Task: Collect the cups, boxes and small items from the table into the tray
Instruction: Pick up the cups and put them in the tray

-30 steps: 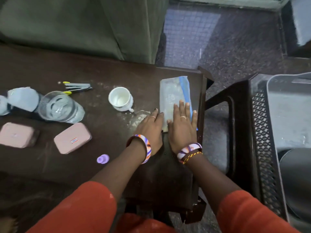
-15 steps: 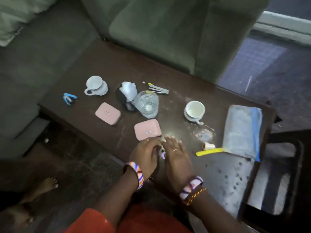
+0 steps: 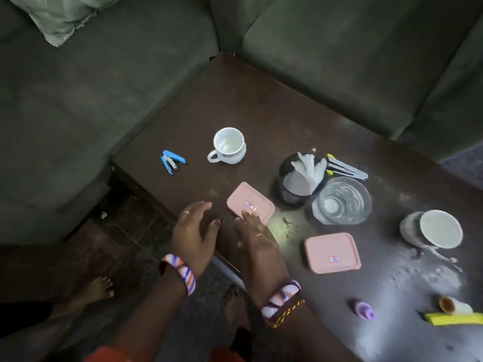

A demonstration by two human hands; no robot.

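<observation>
Two bare hands reach over the near edge of the dark table (image 3: pixel 261 105), and we read the scene from left to right. At far left lies a blue stapler (image 3: pixel 172 160), well apart from the hands. Beside it stands a white cup (image 3: pixel 228 145), upright, its handle turned toward the stapler. Our left hand (image 3: pixel 193 231) hovers with relaxed, slightly spread fingers and grips nothing. Our right hand (image 3: pixel 257 236) is likewise loose; its straight fingertips (image 3: pixel 247 214) rest on the near edge of the far pink box (image 3: pixel 251 202), lid on. Behind that box we see a black mesh holder (image 3: pixel 292 189) with white plastic stuffed inside, and metal tongs (image 3: pixel 345 168) with yellow tips just beyond it. A clear glass (image 3: pixel 342 201) stands against the holder. Nearer us lies the second pink box (image 3: pixel 332 253), untouched. A small purple cap (image 3: pixel 364 310) sits near the table's front. At right, a second white cup (image 3: pixel 433 229) lies tilted amid white powder, and a yellow strip (image 3: pixel 452 318) with a small roll on it meets the frame's edge. No tray appears within this view.
</observation>
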